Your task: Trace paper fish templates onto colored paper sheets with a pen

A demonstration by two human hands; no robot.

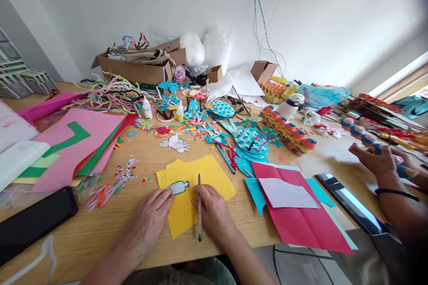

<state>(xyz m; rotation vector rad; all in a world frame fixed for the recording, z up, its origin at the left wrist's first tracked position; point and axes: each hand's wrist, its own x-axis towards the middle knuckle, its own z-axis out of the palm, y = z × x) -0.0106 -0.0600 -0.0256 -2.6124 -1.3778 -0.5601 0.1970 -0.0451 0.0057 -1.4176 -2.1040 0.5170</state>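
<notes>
A sheet of yellow paper (214,169) lies on the table in front of me, with a fish outline drawn at its upper left. On it sits a small grey-blue fish cutout (179,187). My left hand (151,214) lies flat, its fingertips at the cutout's left end and the paper's edge. In my right hand (214,211), over the right part of the sheet, a pen (199,227) is pinched between thumb and fingers. The pen runs nearly straight up and down in the view. A white fish-shaped cutout (175,143) is farther back.
Coloured paper sheets (96,129) and a black phone (36,218) are at left. Paper scraps and glue bottles (147,107) lie beyond. Red paper (284,227) and another phone (351,205) are at right, near another person's hands (381,160) holding a painted egg-carton strip (361,133).
</notes>
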